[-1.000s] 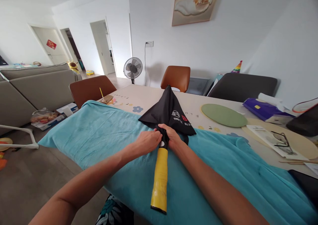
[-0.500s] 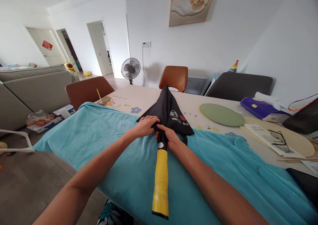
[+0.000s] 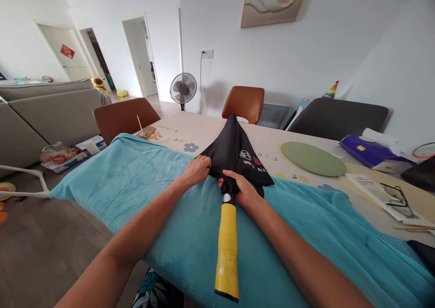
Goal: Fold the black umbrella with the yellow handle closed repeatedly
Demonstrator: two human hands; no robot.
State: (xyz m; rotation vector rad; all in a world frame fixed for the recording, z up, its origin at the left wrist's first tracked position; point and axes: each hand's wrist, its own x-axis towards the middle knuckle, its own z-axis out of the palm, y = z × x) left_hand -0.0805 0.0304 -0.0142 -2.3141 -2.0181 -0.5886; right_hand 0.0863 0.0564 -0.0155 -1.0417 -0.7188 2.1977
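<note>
Black fabric umbrella (image 3: pixel 228 149), canopy furled to a loose cone, white and red lettering on its right-hand panel. Lies at the middle of the view, tip towards twelve o'clock, partly over the cloth and partly over the table. Fitted with a straight yellow wrapped handle (image 3: pixel 227 249), pointing to six o'clock, end cap black.

Right hand (image 3: pixel 244 189): closed round the gathered fabric just above the handle, thumb uppermost. Left hand (image 3: pixel 197 168): fingers drawn together on the canopy's left edge, between nine and ten o'clock of the right hand.

Turquoise plush cloth (image 3: pixel 142 181), spread beneath both forearms across the near side of a pale table (image 3: pixel 210 127) printed with flowers.

Further items, clock positions read from the right hand: green oval mat (image 3: pixel 312 159), between two and three; purple soft-sided packet (image 3: pixel 370 151), short of three; dark-framed spectacles (image 3: pixel 396 194), three, lying on a printed sheet (image 3: pixel 370 190); brown smooth-backed chair (image 3: pixel 243 101), twelve; grey round-caged fan (image 3: pixel 183 89), eleven.
</note>
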